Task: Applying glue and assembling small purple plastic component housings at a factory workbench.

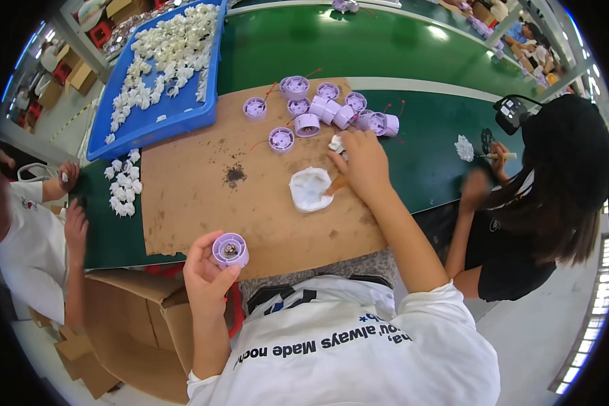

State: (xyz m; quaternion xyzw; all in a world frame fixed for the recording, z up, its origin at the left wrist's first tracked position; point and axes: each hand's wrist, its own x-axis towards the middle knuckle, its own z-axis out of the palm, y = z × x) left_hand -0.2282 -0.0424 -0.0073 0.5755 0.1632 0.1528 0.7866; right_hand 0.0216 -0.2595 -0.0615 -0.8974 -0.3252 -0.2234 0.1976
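Note:
My left hand [203, 277] holds a round purple plastic housing [239, 259] upright near the cardboard's front edge; a small metallic part shows inside it. My right hand [367, 161] reaches across the cardboard, its fingers closed on a small white piece [336, 143] that they partly cover. Just below that hand lies a white, shallow, bowl-like thing [308, 193] with a soft-looking rim; a brown piece touches its right side. Beyond my right hand several purple housings [281, 139] are grouped, some upright and some on their sides, several with thin red wires.
A brown cardboard sheet [183, 196] with dark specks covers the green bench. At the far left stands a blue tray [196, 120] of white pieces, with more white pieces [123, 186] beside it. People work at both sides. An open carton [125, 318] is at lower left.

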